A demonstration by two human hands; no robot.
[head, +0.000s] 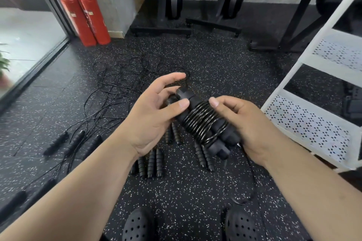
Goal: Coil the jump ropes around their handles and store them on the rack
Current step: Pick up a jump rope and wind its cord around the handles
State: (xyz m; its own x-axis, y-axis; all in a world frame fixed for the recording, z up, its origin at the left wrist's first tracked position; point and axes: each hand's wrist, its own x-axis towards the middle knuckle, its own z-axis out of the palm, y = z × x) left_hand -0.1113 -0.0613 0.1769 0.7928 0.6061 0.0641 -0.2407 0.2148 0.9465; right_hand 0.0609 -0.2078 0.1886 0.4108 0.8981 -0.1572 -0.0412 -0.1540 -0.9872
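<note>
black jump rope (203, 123) | left hand (148, 117) pinches handles (183, 93) | right hand (250, 125) grips lower end | extinguisher labels (90, 13) unreadable

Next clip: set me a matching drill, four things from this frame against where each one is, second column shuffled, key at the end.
Things:
1. fire extinguishers
2. white rack
3. coiled jump rope
4. tangled ropes

Places:
A. held between the left hand and the right hand
B. loose on the floor beyond the hands
C. standing by the wall, far left
D. at the right edge

Pairs: 1-C, 2-D, 3-A, 4-B
</note>
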